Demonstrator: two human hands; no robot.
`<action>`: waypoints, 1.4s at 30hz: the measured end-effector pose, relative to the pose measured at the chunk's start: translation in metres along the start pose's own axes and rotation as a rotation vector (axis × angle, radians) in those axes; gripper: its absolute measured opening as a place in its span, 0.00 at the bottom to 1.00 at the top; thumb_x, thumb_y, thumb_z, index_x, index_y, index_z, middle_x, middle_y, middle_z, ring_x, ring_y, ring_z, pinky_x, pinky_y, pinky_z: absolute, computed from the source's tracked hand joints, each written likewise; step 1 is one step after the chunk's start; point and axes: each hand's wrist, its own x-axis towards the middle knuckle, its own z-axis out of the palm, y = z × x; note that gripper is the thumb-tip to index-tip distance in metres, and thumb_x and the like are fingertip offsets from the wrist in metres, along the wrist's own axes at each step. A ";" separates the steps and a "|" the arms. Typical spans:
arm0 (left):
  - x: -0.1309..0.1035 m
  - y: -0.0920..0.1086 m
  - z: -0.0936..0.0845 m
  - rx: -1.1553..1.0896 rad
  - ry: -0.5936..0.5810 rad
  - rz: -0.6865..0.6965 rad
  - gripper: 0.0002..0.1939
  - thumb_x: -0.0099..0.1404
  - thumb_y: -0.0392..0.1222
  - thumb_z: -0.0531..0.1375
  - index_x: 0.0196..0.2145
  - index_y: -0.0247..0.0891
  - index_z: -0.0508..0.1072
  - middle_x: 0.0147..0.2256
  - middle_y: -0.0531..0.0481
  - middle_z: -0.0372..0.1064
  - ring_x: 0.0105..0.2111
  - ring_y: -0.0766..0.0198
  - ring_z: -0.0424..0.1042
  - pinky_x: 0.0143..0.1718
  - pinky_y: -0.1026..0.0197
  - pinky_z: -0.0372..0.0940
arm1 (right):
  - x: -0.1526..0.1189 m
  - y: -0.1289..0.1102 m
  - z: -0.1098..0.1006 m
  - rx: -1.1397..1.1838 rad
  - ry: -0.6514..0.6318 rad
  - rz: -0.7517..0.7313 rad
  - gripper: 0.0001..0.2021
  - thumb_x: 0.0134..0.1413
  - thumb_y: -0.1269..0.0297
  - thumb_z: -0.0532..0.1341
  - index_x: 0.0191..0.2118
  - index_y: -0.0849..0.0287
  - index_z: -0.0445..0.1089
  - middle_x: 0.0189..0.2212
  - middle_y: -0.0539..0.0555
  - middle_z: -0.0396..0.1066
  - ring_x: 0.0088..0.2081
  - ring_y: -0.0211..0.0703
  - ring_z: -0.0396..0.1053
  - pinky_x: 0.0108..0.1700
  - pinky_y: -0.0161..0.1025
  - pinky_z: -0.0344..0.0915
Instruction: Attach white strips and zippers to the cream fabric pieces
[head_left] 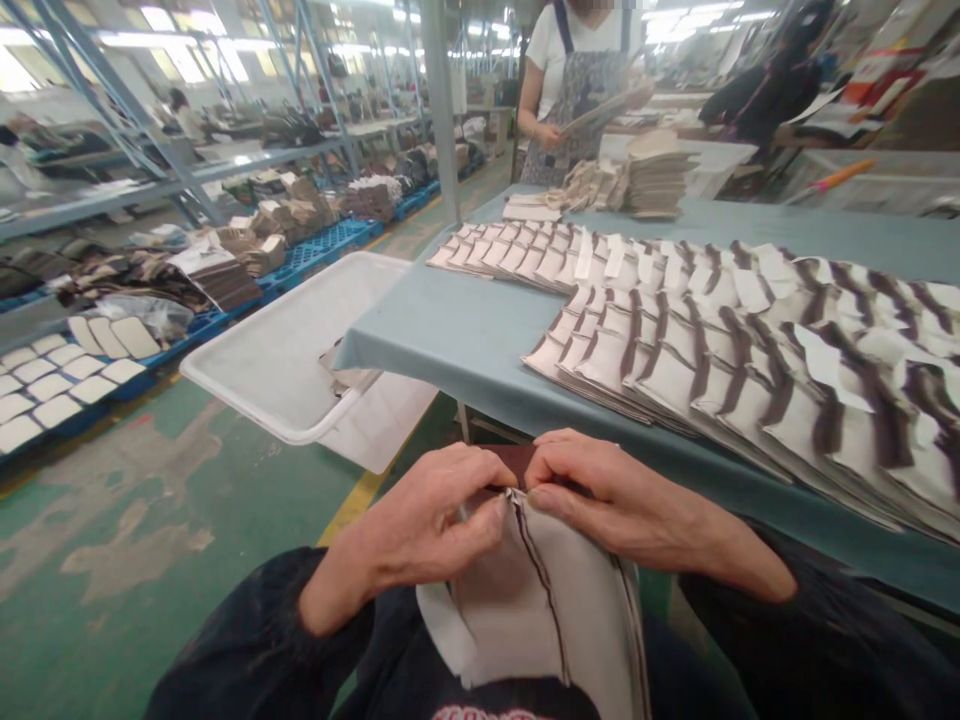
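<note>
In front of my body hangs a sewn fabric piece, off-white with a dark brown seam running down its middle. My left hand pinches its top edge just left of the seam, thumb and fingers pressed together. On the other side of the seam, my right hand grips the same edge, its fingers curled over the top. The two hands are almost touching. A paler flap sticks out at the piece's lower left. What lies under my fingertips is hidden.
A blue-covered table bears overlapping rows of similar fabric pieces to my right. Ahead on the left, a white plastic bin stands by its corner. Beyond the table stands a person in an apron. Blue pallets hold stacked pieces.
</note>
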 end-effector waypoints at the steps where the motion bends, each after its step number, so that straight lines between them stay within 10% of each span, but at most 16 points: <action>1: -0.001 -0.003 0.003 -0.029 -0.021 -0.020 0.09 0.69 0.35 0.53 0.38 0.38 0.74 0.31 0.51 0.74 0.30 0.63 0.70 0.35 0.60 0.65 | -0.001 0.001 0.003 0.009 0.001 0.021 0.12 0.71 0.63 0.57 0.32 0.57 0.66 0.31 0.50 0.70 0.34 0.40 0.65 0.37 0.38 0.60; 16: -0.012 -0.007 0.018 0.147 -0.105 -0.108 0.14 0.79 0.40 0.45 0.37 0.40 0.65 0.34 0.50 0.67 0.34 0.59 0.65 0.40 0.56 0.62 | -0.004 0.023 0.049 -0.234 0.218 -0.119 0.08 0.65 0.68 0.53 0.36 0.59 0.68 0.29 0.54 0.71 0.31 0.46 0.65 0.37 0.43 0.59; 30: -0.019 -0.010 0.047 -0.585 0.174 -0.330 0.15 0.73 0.47 0.51 0.29 0.40 0.63 0.26 0.54 0.58 0.26 0.64 0.57 0.27 0.60 0.57 | -0.001 0.029 0.082 0.452 0.243 0.037 0.22 0.67 0.43 0.55 0.30 0.55 0.59 0.23 0.45 0.58 0.25 0.37 0.55 0.28 0.36 0.53; 42: -0.023 -0.007 0.042 -0.644 0.132 -0.410 0.16 0.73 0.50 0.52 0.30 0.39 0.64 0.27 0.55 0.58 0.26 0.65 0.56 0.27 0.62 0.56 | -0.002 0.022 0.073 0.403 0.142 0.075 0.16 0.72 0.55 0.52 0.31 0.55 0.58 0.24 0.44 0.59 0.25 0.36 0.55 0.29 0.35 0.52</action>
